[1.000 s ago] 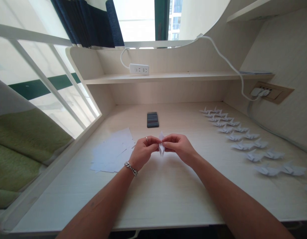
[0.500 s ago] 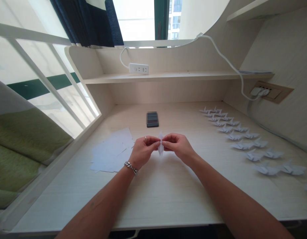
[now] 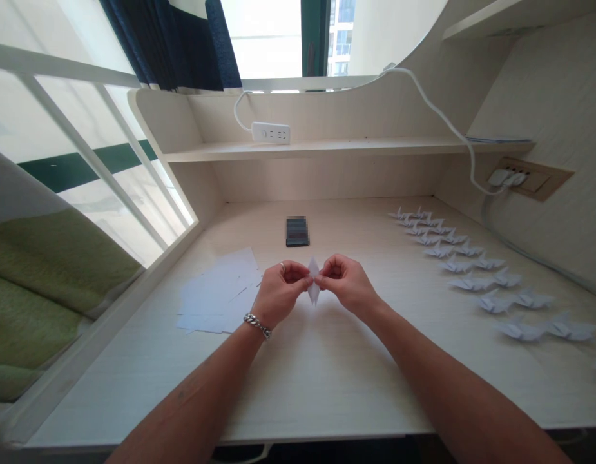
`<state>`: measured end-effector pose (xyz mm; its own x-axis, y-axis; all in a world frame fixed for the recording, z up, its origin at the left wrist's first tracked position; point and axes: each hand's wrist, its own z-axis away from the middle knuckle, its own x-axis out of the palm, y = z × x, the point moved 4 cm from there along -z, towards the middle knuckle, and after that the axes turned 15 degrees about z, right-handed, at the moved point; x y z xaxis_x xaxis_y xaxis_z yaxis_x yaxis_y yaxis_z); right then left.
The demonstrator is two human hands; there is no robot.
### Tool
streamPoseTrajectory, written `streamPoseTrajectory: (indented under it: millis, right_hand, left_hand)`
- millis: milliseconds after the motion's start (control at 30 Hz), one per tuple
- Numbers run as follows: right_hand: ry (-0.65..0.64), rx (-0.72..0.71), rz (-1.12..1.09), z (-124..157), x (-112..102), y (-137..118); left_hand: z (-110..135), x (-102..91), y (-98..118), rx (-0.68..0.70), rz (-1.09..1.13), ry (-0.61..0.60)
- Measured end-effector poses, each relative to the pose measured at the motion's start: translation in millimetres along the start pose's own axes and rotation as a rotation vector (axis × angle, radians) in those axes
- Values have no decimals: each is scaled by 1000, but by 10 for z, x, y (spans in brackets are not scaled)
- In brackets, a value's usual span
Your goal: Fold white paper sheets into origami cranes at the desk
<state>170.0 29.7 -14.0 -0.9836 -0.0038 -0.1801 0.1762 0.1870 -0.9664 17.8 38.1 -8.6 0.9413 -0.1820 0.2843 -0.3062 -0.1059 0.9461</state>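
A small piece of folded white paper, pointed at top and bottom, is held upright above the middle of the desk. My left hand, with a ring and a chain bracelet, pinches its left side between thumb and fingers. From the other side, my right hand pinches it too, thumb and index finger close to the left fingertips. Sheets of white paper lie loosely piled left of my left hand. Folded paper cranes stand in two rows along the right of the desk.
Beyond my hands a dark, blurred-out phone-like object lies on the desk. A white power strip rests on the shelf at the back. Its cable runs to a wall socket on the right.
Both hands still grip the folded paper at the same spot. The fingers of my right hand have curled slightly and lifted a little from the paper's upper part.
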Motion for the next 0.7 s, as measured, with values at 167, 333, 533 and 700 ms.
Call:
streamPoseTrajectory:
  millis: [167, 333, 533, 700]
  right_hand:
    - [15, -1, -30, 13, 24, -2]
    - [19, -18, -12, 21, 23, -29]
    - [-1, 2, -100, 24, 57, -37]
    - [45, -22, -37, 0, 5, -11]
  left_hand:
    - [27, 27, 30, 67, -46, 51]
    - [31, 15, 34, 53, -41, 67]
    - [12, -14, 32, 46, 62, 131]
    - [-1, 15, 23, 3, 101, 62]
